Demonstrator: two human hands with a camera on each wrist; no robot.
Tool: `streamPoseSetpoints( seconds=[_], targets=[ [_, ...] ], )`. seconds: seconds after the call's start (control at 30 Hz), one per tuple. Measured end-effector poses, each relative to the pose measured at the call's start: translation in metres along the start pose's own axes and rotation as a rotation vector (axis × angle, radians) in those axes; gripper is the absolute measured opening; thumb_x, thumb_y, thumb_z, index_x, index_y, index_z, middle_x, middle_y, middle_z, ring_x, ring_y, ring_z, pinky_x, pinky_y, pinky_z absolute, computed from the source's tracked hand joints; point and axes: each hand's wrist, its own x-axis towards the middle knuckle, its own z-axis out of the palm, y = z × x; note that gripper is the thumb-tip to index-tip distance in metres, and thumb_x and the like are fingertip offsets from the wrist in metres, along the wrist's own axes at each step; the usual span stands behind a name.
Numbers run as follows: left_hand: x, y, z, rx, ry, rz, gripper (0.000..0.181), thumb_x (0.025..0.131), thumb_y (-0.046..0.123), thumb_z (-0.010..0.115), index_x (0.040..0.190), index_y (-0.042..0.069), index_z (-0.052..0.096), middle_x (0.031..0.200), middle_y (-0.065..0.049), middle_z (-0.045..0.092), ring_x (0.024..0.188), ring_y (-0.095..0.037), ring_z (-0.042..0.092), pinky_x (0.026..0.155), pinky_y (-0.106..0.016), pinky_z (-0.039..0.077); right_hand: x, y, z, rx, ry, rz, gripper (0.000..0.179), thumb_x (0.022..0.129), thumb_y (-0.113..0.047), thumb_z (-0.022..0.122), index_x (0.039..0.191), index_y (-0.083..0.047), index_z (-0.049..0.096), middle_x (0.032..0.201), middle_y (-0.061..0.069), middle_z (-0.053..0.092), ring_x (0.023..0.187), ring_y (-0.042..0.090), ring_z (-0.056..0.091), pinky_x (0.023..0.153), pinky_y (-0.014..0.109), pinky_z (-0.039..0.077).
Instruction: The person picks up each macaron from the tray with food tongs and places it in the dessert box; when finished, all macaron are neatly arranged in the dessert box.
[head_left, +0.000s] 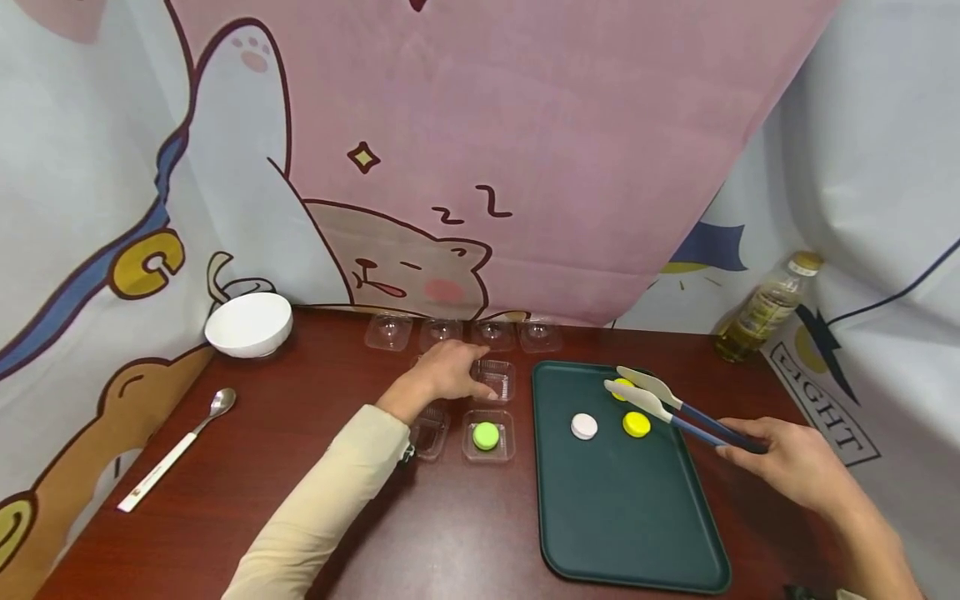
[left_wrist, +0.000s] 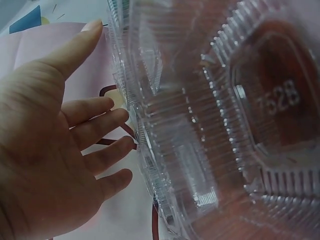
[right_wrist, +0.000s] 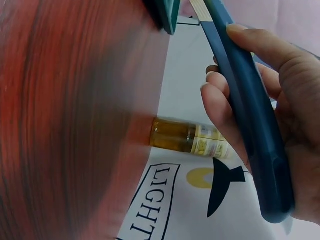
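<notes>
My right hand [head_left: 795, 462] grips blue-handled tongs [head_left: 693, 417] with cream tips, spread apart over the tray's upper right. One yellow macaron [head_left: 621, 388] lies partly hidden at those tips. A second yellow macaron [head_left: 637, 424] and a pale pink macaron [head_left: 584, 426] sit nearby on the dark green tray [head_left: 615, 517]. My left hand [head_left: 448, 369] reaches over the small clear plastic boxes, its fingers extended beside one box [head_left: 495, 380]. In the left wrist view, a clear box [left_wrist: 220, 125] fills the right side, apart from the palm. A green macaron [head_left: 486, 436] rests in the nearest box [head_left: 468, 454].
Several clear lids [head_left: 388, 331] line the back edge of the brown table [head_left: 315, 367]. Another clear box [head_left: 429, 435] is partly behind the left forearm. At left are a white bowl [head_left: 249, 325] and a spoon [head_left: 176, 454]. An oil bottle [head_left: 765, 308] stands at the back right.
</notes>
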Motion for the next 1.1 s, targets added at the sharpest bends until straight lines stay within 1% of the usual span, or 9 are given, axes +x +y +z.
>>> streamPoseSetpoints(
  seconds=[0.27,0.43,0.57,0.67,0.77,0.83,0.97,1.1],
  targets=[
    [-0.001,-0.004,-0.001,0.006,-0.016,-0.036,0.085,0.08,0.054,0.081,0.149,0.016,0.052,0.147,-0.007,0.059,0.136,-0.029,0.055,0.113,-0.044,0.045,0.003,0.005,-0.002,-0.023,-0.039,0.011,0.054,0.09,-0.047,0.073,0.128,-0.009,0.07,0.081,-0.003,0.061,0.059,0.009,0.044,0.053,0.027,0.031],
    [-0.001,-0.004,-0.002,0.004,-0.013,-0.043,0.082,0.079,0.055,0.082,0.148,0.017,0.055,0.146,-0.007,0.06,0.136,-0.029,0.055,0.113,-0.045,0.044,0.004,0.006,-0.001,-0.029,-0.04,0.016,0.054,0.09,-0.047,0.074,0.128,-0.009,0.07,0.084,-0.002,0.064,0.061,0.01,0.044,0.053,0.027,0.032],
    [-0.002,-0.002,-0.001,0.006,-0.011,-0.046,0.08,0.079,0.054,0.082,0.146,0.019,0.057,0.144,-0.007,0.061,0.136,-0.029,0.054,0.114,-0.044,0.044,0.003,0.006,0.0,-0.024,-0.042,0.02,0.053,0.091,-0.046,0.073,0.128,-0.009,0.07,0.081,-0.002,0.061,0.06,0.009,0.043,0.052,0.026,0.032],
    [-0.001,-0.001,0.0,0.014,-0.016,-0.041,0.077,0.08,0.054,0.081,0.145,0.019,0.058,0.143,-0.006,0.063,0.137,-0.03,0.054,0.119,-0.046,0.037,0.002,0.007,0.0,-0.022,-0.044,0.028,0.053,0.091,-0.047,0.073,0.129,-0.01,0.069,0.08,-0.002,0.059,0.059,0.009,0.043,0.052,0.026,0.031],
    [0.0,0.001,0.001,0.023,-0.015,-0.034,0.076,0.08,0.054,0.081,0.143,0.018,0.06,0.141,-0.005,0.065,0.137,-0.031,0.053,0.123,-0.049,0.028,0.0,0.008,0.001,-0.017,-0.041,0.034,0.053,0.091,-0.046,0.073,0.129,-0.01,0.069,0.083,-0.001,0.061,0.06,0.009,0.043,0.052,0.026,0.031],
    [0.001,0.002,0.002,0.029,-0.011,-0.037,0.075,0.08,0.055,0.081,0.142,0.017,0.061,0.139,-0.005,0.065,0.137,-0.031,0.053,0.124,-0.05,0.026,0.0,0.009,0.001,-0.015,-0.036,0.031,0.052,0.091,-0.045,0.073,0.129,-0.01,0.07,0.085,-0.001,0.062,0.061,0.008,0.043,0.052,0.026,0.031],
    [0.0,0.004,0.004,0.043,-0.003,-0.067,0.075,0.079,0.056,0.081,0.141,0.02,0.062,0.139,-0.003,0.066,0.139,-0.031,0.051,0.125,-0.05,0.024,-0.001,0.008,0.003,-0.011,-0.034,0.026,0.051,0.092,-0.045,0.073,0.128,-0.009,0.07,0.086,-0.001,0.062,0.06,0.008,0.043,0.052,0.026,0.031],
    [-0.003,0.006,0.005,0.04,0.007,-0.1,0.074,0.077,0.055,0.082,0.14,0.021,0.063,0.138,-0.002,0.066,0.141,-0.03,0.047,0.127,-0.051,0.018,0.0,0.009,0.004,-0.011,-0.031,0.021,0.051,0.091,-0.045,0.073,0.127,-0.009,0.07,0.088,0.001,0.064,0.061,0.009,0.044,0.052,0.026,0.032]
  ],
)
